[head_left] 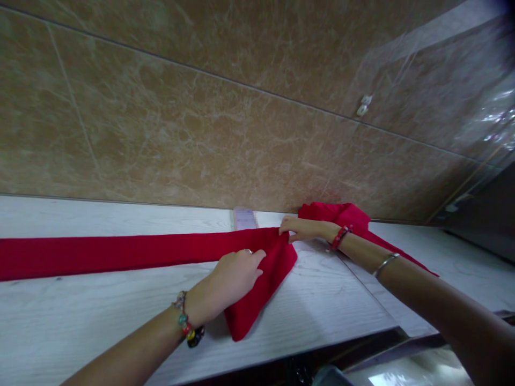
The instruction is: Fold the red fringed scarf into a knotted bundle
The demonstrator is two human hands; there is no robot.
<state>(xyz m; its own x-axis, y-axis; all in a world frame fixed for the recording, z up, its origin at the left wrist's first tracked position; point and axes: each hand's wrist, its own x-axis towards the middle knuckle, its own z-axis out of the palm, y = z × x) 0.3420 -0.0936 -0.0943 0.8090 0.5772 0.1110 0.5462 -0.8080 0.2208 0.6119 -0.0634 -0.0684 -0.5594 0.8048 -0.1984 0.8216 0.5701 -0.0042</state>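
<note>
A long red cloth (120, 253) lies stretched along the pale wooden tabletop (80, 316) from the left edge toward the middle, where it folds down into a point near the front edge. My left hand (233, 279) rests on that fold with its fingers lying flat on the fabric. My right hand (300, 228) pinches the cloth's upper edge at the fold. More of the red cloth (341, 214) is bunched behind my right wrist, against the wall.
A brown marble-tiled wall (201, 118) rises right behind the table. A small pale card (245, 219) leans at the wall's base. The table's front edge (354, 343) drops off at the lower right, with a dark surface at the far right.
</note>
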